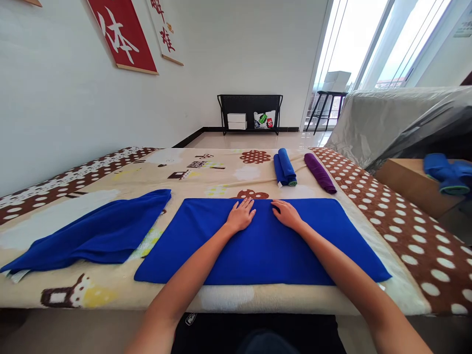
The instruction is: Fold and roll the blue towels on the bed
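A blue towel [265,250] lies spread flat in front of me, its long sides running left to right. My left hand [241,214] rests palm down on it near the far edge, fingers apart. Beside it, my right hand [286,213] lies on the same far edge with its fingers stretched toward the left; its fingertips touch the cloth. Neither hand grips anything. Off to the left is a second blue towel [106,231], loosely rumpled, with a white tag at its near corner.
A patterned blanket [206,184] covers the surface below. Toward the back right lie rolled blue towels [284,167] and a rolled purple towel [320,173]. More blue cloth [448,173] sits on a cardboard box [401,179] at the right. A black rack [250,104] stands against the far wall.
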Available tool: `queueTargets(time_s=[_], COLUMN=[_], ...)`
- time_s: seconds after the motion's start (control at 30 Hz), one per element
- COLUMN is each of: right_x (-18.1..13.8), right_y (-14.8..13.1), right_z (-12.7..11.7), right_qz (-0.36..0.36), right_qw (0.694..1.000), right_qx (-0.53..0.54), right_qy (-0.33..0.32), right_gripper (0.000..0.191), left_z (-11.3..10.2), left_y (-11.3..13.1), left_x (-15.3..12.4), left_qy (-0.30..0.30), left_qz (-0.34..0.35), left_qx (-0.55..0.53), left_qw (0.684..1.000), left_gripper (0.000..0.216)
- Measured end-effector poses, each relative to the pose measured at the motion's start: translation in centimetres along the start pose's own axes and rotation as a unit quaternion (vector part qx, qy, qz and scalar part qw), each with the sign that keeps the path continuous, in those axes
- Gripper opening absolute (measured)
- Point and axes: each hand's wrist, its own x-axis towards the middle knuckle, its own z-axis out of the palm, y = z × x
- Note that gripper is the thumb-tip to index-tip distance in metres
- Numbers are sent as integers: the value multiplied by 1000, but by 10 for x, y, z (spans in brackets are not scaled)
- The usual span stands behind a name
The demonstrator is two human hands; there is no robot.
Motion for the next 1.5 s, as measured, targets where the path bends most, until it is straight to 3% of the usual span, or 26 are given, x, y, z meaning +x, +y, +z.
queueTargets(time_s=[0.3,0.37,0.43,0.57,0.77,0.87,0.93,1.0,1.13,1.37,1.5], right_x=[-73,-85,-89,-71,-12,9,15,14,-4,-79,-112], right_y=[148,165,169,136,25,-23,-40,-41,4,141,177], right_z=[-72,-84,-90,-83,-30,-2,9,13,-4,-74,-99], right_qz=[157,196,219,215,87,27,5,1,39,187,254], right_qw=[986,979,973,972,994,998,999,999,998,980,964], right_qx=[-43,-57,-71,-98,-71,-48,-38,-33,-35,-64,-77], right_qy=[20,19,15,23,-9,-27,-35,-39,-33,18,23], right_gripper=[48,49,50,51,49,47,47,48,49,51,51], left_z=[-40,-47,-52,-51,-26,-8,1,6,-2,-42,-64], left_y=[-168,-187,-190,-153,-36,12,27,26,-21,-152,-179], left_x=[-71,-82,-85,-63,-1,16,18,15,-4,-79,-107], left_qy=[-6,-2,2,6,-22,-30,-28,-23,-17,8,34], left_qz=[-221,-252,-266,-255,-147,-111,-100,-98,-127,-256,-286], left_qx=[45,50,53,46,-1,-18,-22,-21,-12,25,48], left_qw=[974,966,963,966,989,993,994,995,992,966,956], left_gripper=[60,59,58,60,60,60,60,60,61,61,56])
